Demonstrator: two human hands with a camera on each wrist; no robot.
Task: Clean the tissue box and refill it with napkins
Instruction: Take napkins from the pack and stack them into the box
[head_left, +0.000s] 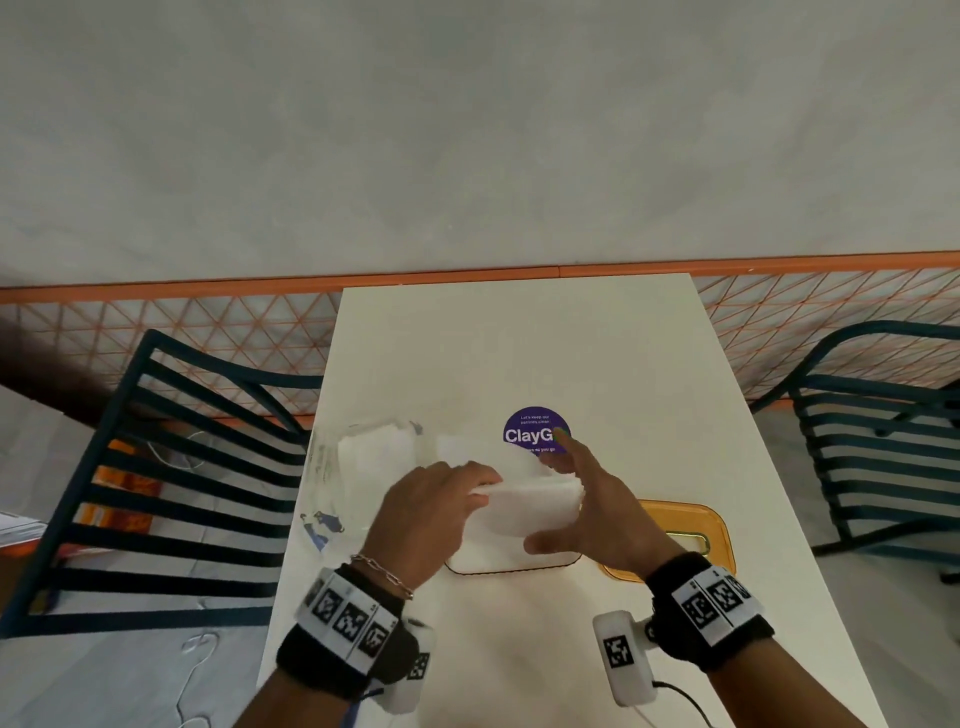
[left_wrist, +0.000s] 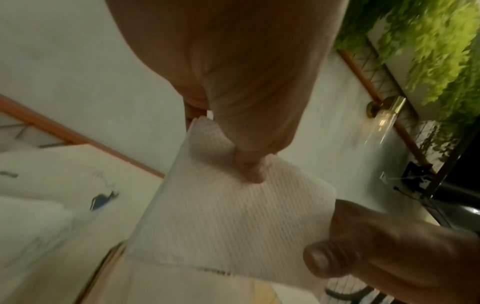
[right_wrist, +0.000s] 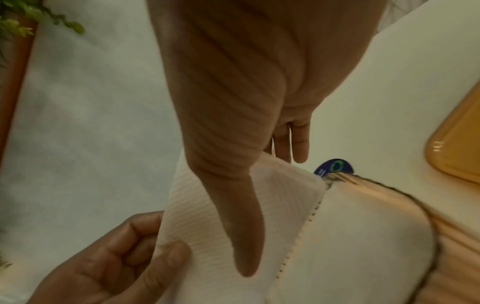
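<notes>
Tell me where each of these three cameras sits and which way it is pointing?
Head: worn on the head, looking down at the white table; both forearms show, left hand and right hand holding a stack of napkins.
Left wrist: on the left wrist, looking along the left hand at the napkins; the right thumb shows too.
Right wrist: on the right wrist, looking along the right hand; the left hand's fingers show.
Shared: all three see the napkins and both hands.

Left hand pinching, right hand gripping, facing each other
</notes>
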